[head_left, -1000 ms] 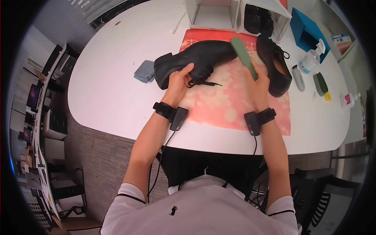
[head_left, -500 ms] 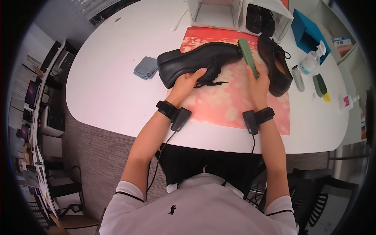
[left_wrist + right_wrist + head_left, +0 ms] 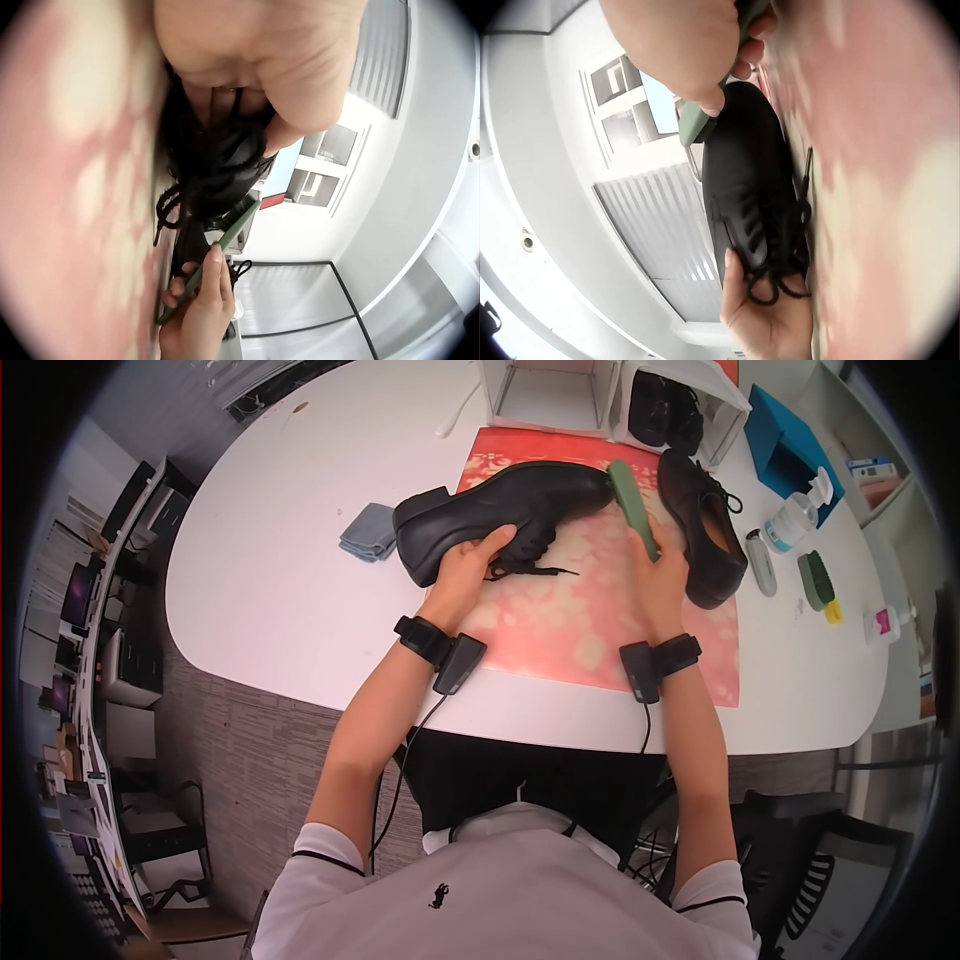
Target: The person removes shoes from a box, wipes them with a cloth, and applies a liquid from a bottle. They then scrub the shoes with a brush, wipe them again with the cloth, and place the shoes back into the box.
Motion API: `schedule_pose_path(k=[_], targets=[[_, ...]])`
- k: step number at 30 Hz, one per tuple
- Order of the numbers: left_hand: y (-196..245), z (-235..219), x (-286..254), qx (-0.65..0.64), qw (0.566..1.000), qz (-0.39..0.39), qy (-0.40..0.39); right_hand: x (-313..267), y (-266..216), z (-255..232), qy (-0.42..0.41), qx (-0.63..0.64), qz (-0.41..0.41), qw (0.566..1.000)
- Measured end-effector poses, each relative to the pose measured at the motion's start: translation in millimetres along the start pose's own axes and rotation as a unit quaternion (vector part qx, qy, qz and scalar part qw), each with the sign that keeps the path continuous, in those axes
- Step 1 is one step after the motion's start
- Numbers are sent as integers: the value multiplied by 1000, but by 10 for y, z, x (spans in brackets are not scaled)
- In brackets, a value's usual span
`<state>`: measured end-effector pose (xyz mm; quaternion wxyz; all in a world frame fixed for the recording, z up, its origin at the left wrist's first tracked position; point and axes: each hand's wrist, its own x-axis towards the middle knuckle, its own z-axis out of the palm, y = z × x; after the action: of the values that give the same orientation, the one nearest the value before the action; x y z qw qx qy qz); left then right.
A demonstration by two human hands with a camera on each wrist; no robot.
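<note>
A black lace-up shoe point(image 3: 500, 510) lies on its side over the red and cream mat point(image 3: 590, 620), sole edge away from the person, toe to the right. The left hand point(image 3: 468, 575) grips it around the laced middle, thumb on the upper. In the right hand point(image 3: 660, 575) is a green brush point(image 3: 630, 505), whose bristles meet the shoe's toe. The right wrist view shows the brush point(image 3: 693, 124) at the toe of the shoe point(image 3: 746, 157). A second black shoe point(image 3: 705, 530) stands just right of the right hand.
A folded grey-blue cloth point(image 3: 370, 532) lies left of the shoe. Two white-framed boxes stand at the back, one holding black shoes point(image 3: 665, 412). On the right are a blue holder point(image 3: 790, 445), a clear bottle point(image 3: 792, 520), a grey-white tool point(image 3: 761, 563) and another green brush point(image 3: 817, 580).
The held shoe shifted right, then slightly back left, with the left hand. The right hand's brush has moved slightly right and now meets the toe.
</note>
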<state>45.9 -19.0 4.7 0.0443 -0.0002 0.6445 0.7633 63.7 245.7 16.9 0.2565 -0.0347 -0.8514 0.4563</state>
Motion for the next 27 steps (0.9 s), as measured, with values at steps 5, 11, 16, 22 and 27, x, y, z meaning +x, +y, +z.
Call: schedule_pose_path(k=[5,11,16,22,27], targets=[[187,85,-78,-144,990,1,-1,-9,68,51,4,141,-22,990],[197,82,-57,-195,981,13,-8,-94,-88,101,-28,43,-121,991],[202,-43,-3,-206,979,-5,2,1,14,-30,14,15,-8,1000],[252,-113,-3,-174,985,2,-13,-60,-78,90,47,170,-67,982],[205,10,-20,-203,979,5,1,-87,-38,135,1,26,-125,992]])
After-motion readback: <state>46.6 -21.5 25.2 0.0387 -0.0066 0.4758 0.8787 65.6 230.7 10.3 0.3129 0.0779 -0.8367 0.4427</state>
